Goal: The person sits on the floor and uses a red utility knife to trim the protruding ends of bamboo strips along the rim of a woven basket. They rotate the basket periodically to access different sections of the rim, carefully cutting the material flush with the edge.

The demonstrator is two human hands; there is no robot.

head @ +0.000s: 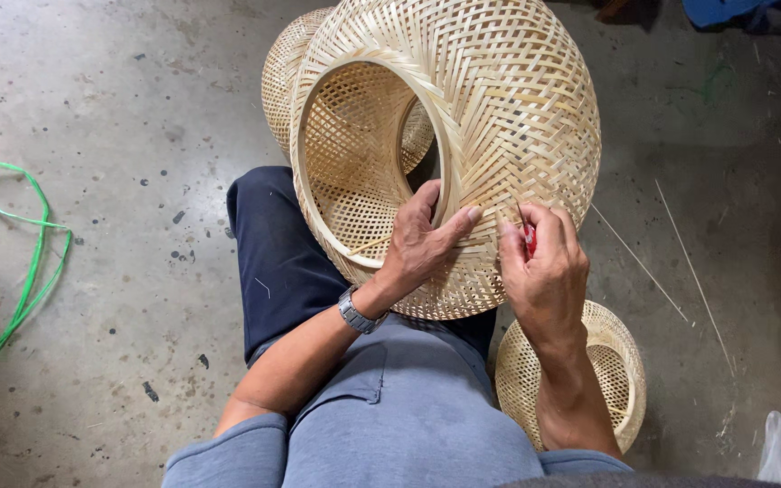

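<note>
— Gripping what? 
— Left hand (419,246) clasps the woven basket (463,136) by its rim, thumb outside; right hand (544,267) pinches a red-handled tool (528,237) shut.
— Where's the basket? 
— On the lap, opening sideways, tool tip touching its wall just right of the left thumb.

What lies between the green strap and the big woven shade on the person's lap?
In the head view, only bare concrete floor lies between green strap and woven shade.

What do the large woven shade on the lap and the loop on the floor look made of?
Large woven shade: pale, unpainted strips, likely bamboo, shown by the matte open weave. Green loop: probably plastic strapping, being flat, glossy and bright.
</note>
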